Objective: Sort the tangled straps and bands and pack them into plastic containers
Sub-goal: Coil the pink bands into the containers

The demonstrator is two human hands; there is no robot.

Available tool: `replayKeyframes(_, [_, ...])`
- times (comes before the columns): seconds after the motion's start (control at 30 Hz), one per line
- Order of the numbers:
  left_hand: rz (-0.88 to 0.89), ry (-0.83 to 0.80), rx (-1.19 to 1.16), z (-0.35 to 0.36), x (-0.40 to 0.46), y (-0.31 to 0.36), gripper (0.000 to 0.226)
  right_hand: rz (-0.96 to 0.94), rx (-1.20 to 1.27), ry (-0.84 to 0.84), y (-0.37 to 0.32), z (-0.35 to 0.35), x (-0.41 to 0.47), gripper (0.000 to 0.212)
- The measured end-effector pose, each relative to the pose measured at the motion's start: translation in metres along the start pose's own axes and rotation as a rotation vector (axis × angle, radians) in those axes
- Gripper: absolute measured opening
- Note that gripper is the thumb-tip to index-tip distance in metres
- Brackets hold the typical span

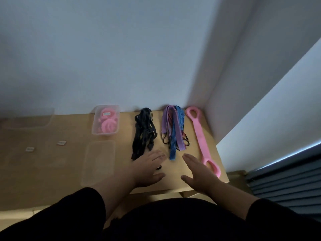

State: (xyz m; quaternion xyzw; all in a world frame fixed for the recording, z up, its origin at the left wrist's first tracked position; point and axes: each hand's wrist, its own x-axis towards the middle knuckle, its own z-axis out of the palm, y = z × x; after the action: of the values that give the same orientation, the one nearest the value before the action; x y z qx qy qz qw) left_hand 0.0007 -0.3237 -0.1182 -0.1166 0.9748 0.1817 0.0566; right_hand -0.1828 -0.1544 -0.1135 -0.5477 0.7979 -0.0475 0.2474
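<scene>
A bundle of black straps (143, 131) lies on the wooden table (60, 167), right of centre. Beside it lies a bunch of purple and blue bands (173, 131), and a long pink band with loop ends (199, 138) lies near the wall corner. A clear plastic container (106, 120) at the back holds rolled pink bands. My left hand (149, 168) hovers with straight fingers just below the black straps, over a small dark piece. My right hand (198, 169) is held flat below the blue band, beside the pink band's near loop.
A clear lid or tray (99, 161) lies in front of the container, and another clear container (27, 119) stands at the far left. Two small labels (61, 142) lie on the table. A wall corner and a blind (286, 185) close in the right side.
</scene>
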Motion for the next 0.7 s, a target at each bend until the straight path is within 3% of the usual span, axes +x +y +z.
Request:
replayKeyframes(0.27, [-0.073, -0.087, -0.032, 0.029, 0.084, 0.093, 0.064, 0.034, -0.067, -0.032, 0.106, -0.026, -0.036, 0.07])
replayKeyframes(0.43, [-0.059, -0.133, -0.017, 0.045, 0.116, 0.125, 0.065, -0.049, -0.139, -0.065, 0.139, -0.017, -0.038, 0.056])
replayKeyframes(0.57, [-0.005, -0.117, 0.096, 0.059, 0.127, 0.134, 0.046, -0.105, -0.169, -0.061, 0.148, -0.01, -0.034, 0.041])
replayKeyframes(0.7, [-0.053, -0.097, 0.127, 0.072, 0.127, 0.135, 0.032, -0.17, -0.239, -0.073, 0.154, -0.008, -0.029, 0.044])
